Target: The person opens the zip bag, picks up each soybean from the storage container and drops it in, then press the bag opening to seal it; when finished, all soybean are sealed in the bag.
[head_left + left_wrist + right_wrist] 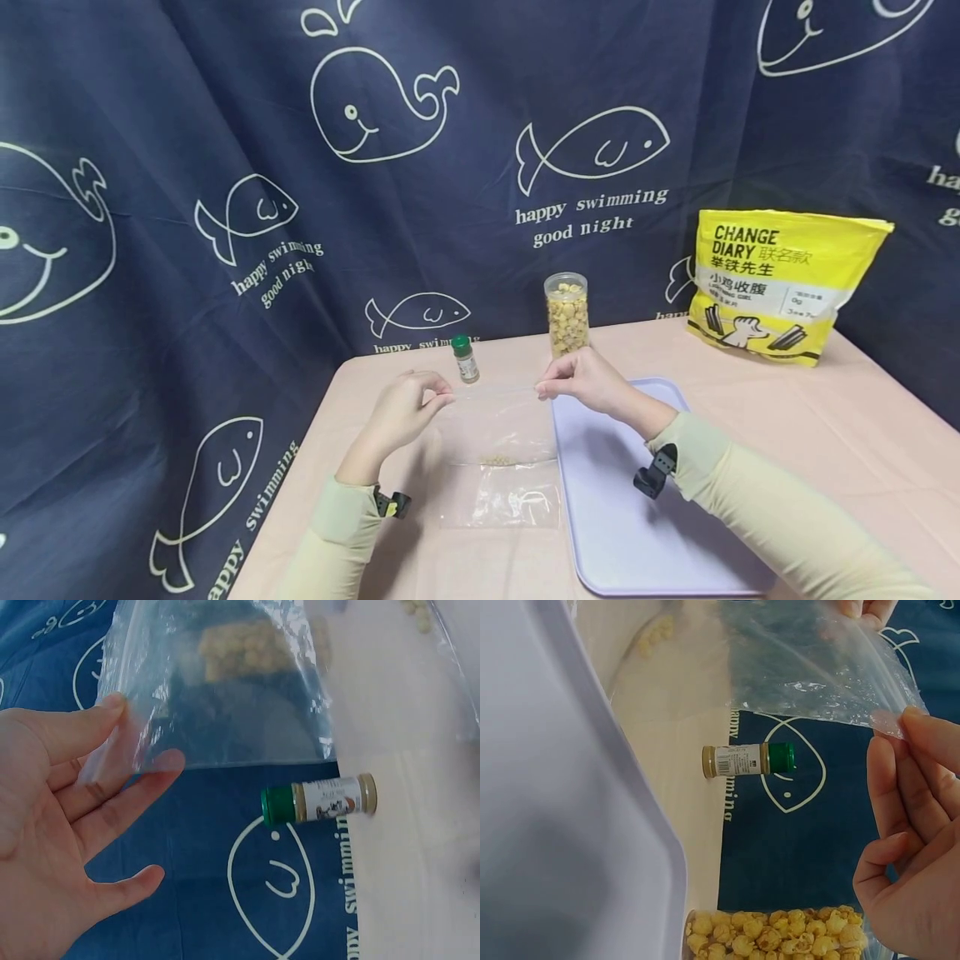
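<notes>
A clear zip-top plastic bag (491, 425) is stretched between both hands by its upper edge. My left hand (401, 412) pinches the left corner between thumb and fingers. At the opposite corner, my right hand (588, 383) pinches the edge the same way, as the right wrist view also shows. Small pale yellow pieces (495, 460) lie low in the bag. Beyond the bag, apart from both hands, stands a small seasoning bottle (465, 367) with a green cap. Behind my right hand is a clear jar of popcorn (567, 321), partly hidden by that hand.
A lavender tray (622, 508) lies on the pale pink table under my right forearm. A yellow pouch (780, 283) stands at the back right. Clear plastic (502, 500) lies in front of the raised part. A dark blue curtain (420, 192) hangs behind the table.
</notes>
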Available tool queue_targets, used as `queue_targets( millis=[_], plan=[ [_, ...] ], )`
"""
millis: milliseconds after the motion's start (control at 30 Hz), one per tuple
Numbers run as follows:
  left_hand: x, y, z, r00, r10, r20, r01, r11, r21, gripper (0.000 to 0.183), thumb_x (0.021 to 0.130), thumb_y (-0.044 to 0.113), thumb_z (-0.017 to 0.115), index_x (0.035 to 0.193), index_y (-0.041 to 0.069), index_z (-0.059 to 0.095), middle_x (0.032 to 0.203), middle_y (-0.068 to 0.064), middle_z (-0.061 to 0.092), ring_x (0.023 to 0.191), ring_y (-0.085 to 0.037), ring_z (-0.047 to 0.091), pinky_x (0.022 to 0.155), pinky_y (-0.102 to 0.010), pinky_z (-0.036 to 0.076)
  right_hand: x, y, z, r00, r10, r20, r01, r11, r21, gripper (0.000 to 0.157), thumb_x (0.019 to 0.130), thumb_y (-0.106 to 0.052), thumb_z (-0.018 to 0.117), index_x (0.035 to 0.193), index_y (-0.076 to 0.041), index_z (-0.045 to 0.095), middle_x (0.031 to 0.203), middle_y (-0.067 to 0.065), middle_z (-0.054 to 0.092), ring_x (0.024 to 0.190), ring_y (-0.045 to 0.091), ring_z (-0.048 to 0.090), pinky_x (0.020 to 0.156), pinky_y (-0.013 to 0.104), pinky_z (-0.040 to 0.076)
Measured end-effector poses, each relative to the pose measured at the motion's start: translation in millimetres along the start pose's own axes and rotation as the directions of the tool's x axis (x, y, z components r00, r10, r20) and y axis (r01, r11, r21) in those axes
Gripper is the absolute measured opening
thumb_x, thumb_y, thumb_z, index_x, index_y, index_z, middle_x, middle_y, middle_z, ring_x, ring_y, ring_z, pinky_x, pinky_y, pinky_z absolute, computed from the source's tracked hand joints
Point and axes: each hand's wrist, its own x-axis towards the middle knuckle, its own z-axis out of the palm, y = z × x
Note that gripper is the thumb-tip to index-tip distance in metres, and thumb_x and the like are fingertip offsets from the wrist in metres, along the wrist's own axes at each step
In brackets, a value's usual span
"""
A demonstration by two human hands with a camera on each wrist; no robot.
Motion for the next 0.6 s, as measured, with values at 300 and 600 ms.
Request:
queue_targets(
  millis=[300, 600],
  plan=[
    [-7.4, -9.0, -6.9, 0.999, -0.039, -0.022, 0.039, 0.999, 0.001, 0.007, 0.090, 0.021, 0.077, 0.087, 0.017, 0.073, 0.090, 0.004, 0.073, 0.093, -0.021, 0.070, 0.084, -0.045, 0.056, 0, 2, -2.7, 1.000, 0.004, 0.012, -0.003, 1.000, -0.003, 0.012, 0.089, -0.006, 0.076, 0.090, 0.006, 0.077, 0.080, 0.009, 0.076, 0.076, 0.017, 0.067, 0.073, 0.028, 0.057],
    [-10.2, -14.3, -5.7, 0.985, -0.170, -0.011, 0.168, 0.980, -0.107, 0.007, 0.093, 0.018, 0.074, 0.087, 0.016, 0.072, 0.090, 0.004, 0.073, 0.074, -0.013, 0.060, 0.077, -0.044, 0.055, 6, 7, -3.0, 0.999, 0.029, 0.016, -0.029, 1.000, -0.007, 0.014, 0.092, -0.004, 0.072, 0.095, 0.009, 0.076, 0.085, 0.013, 0.076, 0.078, 0.017, 0.068, 0.076, 0.031, 0.059]
  ],
)
